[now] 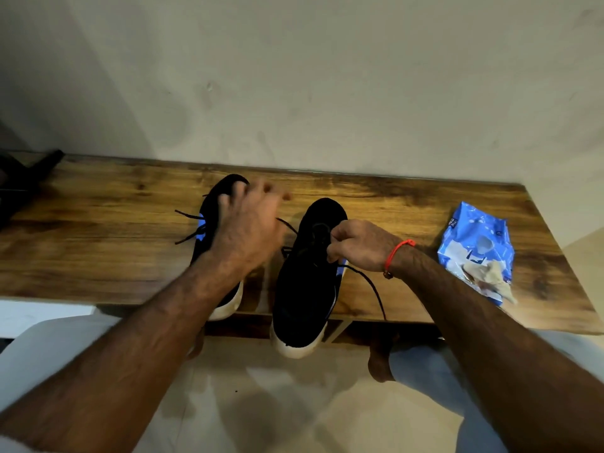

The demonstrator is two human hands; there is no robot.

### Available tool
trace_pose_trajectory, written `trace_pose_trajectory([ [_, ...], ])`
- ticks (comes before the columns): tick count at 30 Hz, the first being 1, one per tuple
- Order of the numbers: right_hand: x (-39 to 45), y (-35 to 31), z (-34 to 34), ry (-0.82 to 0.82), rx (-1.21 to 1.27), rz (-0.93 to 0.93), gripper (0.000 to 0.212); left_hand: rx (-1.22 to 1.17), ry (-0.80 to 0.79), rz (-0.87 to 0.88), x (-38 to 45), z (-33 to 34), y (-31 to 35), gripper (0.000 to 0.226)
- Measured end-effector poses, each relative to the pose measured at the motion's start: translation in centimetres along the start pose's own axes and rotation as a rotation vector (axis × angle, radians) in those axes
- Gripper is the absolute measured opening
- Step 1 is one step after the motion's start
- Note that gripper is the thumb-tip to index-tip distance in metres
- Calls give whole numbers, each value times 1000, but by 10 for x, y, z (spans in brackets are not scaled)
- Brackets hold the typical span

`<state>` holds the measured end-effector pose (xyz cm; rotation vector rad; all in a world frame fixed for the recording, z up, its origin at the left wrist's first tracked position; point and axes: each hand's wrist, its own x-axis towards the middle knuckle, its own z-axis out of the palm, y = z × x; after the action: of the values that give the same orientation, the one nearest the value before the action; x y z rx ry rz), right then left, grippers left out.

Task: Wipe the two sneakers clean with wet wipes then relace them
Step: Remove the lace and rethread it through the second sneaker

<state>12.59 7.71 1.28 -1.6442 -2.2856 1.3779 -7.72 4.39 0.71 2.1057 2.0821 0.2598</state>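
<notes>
The right hand [356, 245] pinches the black lace [369, 282] at the right black knit sneaker [307, 276] with its white sole; the blurred left hand [248, 223] hovers with fingers spread over the left matching sneaker [212, 204]. Relacing looks under way: hold the lace taut and steady the shoe. Both overhang the near edge of the wooden bench [98, 230], under a plain wall [294, 76]. The blue wipes pack [474, 243] lies far right.

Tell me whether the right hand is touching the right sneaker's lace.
Touching. The head view shows the right hand pinching the black lace over the right sneaker.
</notes>
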Motion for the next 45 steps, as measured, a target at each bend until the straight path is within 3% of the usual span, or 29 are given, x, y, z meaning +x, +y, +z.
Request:
trace_pose_trajectory([
  [2, 2, 0, 1, 11, -7, 5, 26, 1, -121, 159, -7, 10, 19, 47],
  [4, 4, 1, 2, 34, -39, 5, 22, 103, -180, 222, -9, 16, 25, 35],
  [7, 5, 4, 3, 30, -43, 9, 18, 148, -122, 209, -6, 11, 25, 22],
  [12, 6, 7, 1, 29, -41, 8, 23, -99, -84, -7, 5, -7, 9, 11],
  [16, 6, 9, 1, 40, -37, 10, 26, -80, 216, -314, 12, -29, -30, 16],
  [18, 6, 9, 2, 36, -40, 6, 27, -20, 291, -331, 12, -29, -36, 29],
  [21, 7, 9, 4, 36, -28, 1, 28, 30, 192, -114, 7, -17, -18, 62],
  [24, 9, 11, 4, 33, -64, -15, 26, -9, 13, 116, 0, -1, 6, 42],
  [27, 11, 14, 5, 47, -114, -26, 25, -16, -124, 194, -4, 15, 14, 33],
  [32, 12, 17, 8, 70, -175, -92, 25, -221, -270, 14, -3, 12, 6, 33],
  [36, 14, 13, 19, 95, -221, -81, 39, -206, -305, -27, -6, 13, 10, 35],
  [41, 15, 4, 36, 265, -441, -244, 18, -123, -318, -37, -8, 12, 12, 31],
  [43, 14, 1, 36, 274, -283, -228, 21, -42, -322, -42, -11, 10, 12, 29],
  [45, 16, 1, 24, 309, 38, -93, 25, -5, -318, -38, -13, 10, 11, 30],
])
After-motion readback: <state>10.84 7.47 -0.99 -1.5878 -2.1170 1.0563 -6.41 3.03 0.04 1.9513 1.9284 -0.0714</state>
